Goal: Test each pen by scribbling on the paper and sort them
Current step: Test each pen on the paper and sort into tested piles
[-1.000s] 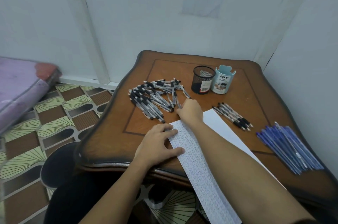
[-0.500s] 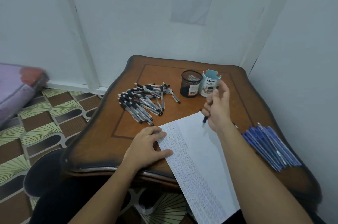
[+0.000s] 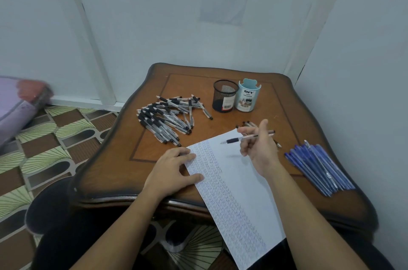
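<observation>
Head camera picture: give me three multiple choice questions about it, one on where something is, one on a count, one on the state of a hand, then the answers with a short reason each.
1. Where on the table do the blue pens lie?
A. near its right edge
B. near its left edge
C. in its middle

2. How many cups stand at the back of the table?
A. one
B. two
C. four

3. How is the left hand?
A. lifted in the air
B. curled into a fist
C. flat on the paper

Answers:
1 A, the blue bundle lies by the right edge, beside the right forearm.
2 B, a black mesh cup and a light blue cup stand side by side.
3 C, its fingers lie straight on the sheet's left edge; the right hand holds the pen.
</observation>
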Demonstrator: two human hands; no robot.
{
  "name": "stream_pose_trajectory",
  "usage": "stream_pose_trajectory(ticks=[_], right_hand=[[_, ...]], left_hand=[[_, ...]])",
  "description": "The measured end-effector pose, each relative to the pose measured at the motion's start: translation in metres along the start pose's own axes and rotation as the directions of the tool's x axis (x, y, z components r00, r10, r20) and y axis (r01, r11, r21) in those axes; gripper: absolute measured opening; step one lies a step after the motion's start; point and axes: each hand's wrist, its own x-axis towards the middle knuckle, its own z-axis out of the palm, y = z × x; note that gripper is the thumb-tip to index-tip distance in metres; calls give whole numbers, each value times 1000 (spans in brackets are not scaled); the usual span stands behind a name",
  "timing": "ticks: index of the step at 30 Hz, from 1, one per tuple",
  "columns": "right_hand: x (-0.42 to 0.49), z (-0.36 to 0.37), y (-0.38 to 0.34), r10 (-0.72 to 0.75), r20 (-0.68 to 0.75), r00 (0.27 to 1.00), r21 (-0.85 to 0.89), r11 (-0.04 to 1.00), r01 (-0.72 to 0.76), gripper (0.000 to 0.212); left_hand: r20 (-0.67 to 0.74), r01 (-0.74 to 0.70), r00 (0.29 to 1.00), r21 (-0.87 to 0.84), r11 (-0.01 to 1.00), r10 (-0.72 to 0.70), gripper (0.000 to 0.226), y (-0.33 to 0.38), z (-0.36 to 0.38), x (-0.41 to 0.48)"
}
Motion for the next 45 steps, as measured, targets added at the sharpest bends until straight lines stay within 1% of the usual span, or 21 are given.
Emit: stream_pose_trajectory(ticks=[2, 4, 5, 7, 10, 12, 14, 16, 17, 19, 23, 28, 33, 35, 38, 41, 45], right_hand=[[-4, -3, 9, -14, 56, 998, -44, 999, 16, 55], [-7, -6, 21, -47, 95, 994, -63, 997, 53, 34], [-9, -6, 25, -48, 100, 994, -88, 995, 57, 26], [-12, -6, 34, -38, 103, 994, -158, 986, 54, 24], [-17, -4, 40, -54, 148, 987, -261, 961, 92, 19], [-22, -2, 42, -72, 161, 984, -317, 941, 121, 23], [-26, -1, 45, -95, 139, 986, -388, 911, 142, 30], [-29, -2, 48, -111, 118, 987, -465, 872, 154, 31], [-30, -2, 49, -113, 111, 987, -478, 865, 152, 33], [-29, -2, 51, -113, 103, 988, -479, 865, 149, 38], [-29, -1, 51, -121, 121, 985, -485, 859, 165, 40], [-27, -1, 52, -135, 132, 982, -469, 865, 182, 37], [-25, -2, 53, -98, 131, 986, -462, 874, 148, 43], [-25, -3, 52, -95, 124, 988, -460, 876, 142, 39], [-27, -2, 52, -133, 150, 980, -485, 854, 190, 36], [-26, -2, 52, -158, 114, 981, -464, 865, 193, 31], [-28, -3, 52, -146, 130, 981, -479, 857, 191, 30]], left_hand=[[-1, 0, 1000, 4, 1000, 0, 69, 0, 0, 0], [-3, -4, 1000, 8, 1000, 4, 68, 0, 0, 1], [-4, -5, 1000, 7, 1000, 5, 68, 0, 1, 1], [-8, -7, 1000, 0, 1000, 7, 68, -1, 1, 1], [-10, -7, 1000, -1, 1000, 7, 68, -1, 2, 1], [-8, -4, 1000, 3, 1000, 4, 69, -1, 2, 1], [-11, -4, 1000, 9, 1000, 5, 69, -2, 2, 1], [-15, -11, 1000, 11, 1000, 12, 70, -2, 3, 1], [-18, -14, 1000, 12, 1000, 14, 70, -2, 3, 1], [-25, -13, 1000, 14, 1000, 13, 70, -2, 3, 1], [-25, -9, 1000, 14, 1000, 9, 70, -3, 4, 2], [-21, -10, 1000, 7, 1000, 10, 70, -3, 4, 2], [-21, -10, 1000, 12, 1000, 10, 70, -3, 5, 2], [-18, -10, 1000, 13, 1000, 11, 70, -3, 5, 2], [-22, -11, 1000, 15, 1000, 11, 70, -3, 5, 2], [-20, -5, 1000, 12, 1000, 6, 70, -3, 5, 2], [-12, 3, 1000, 18, 1000, -2, 71, -3, 5, 2]])
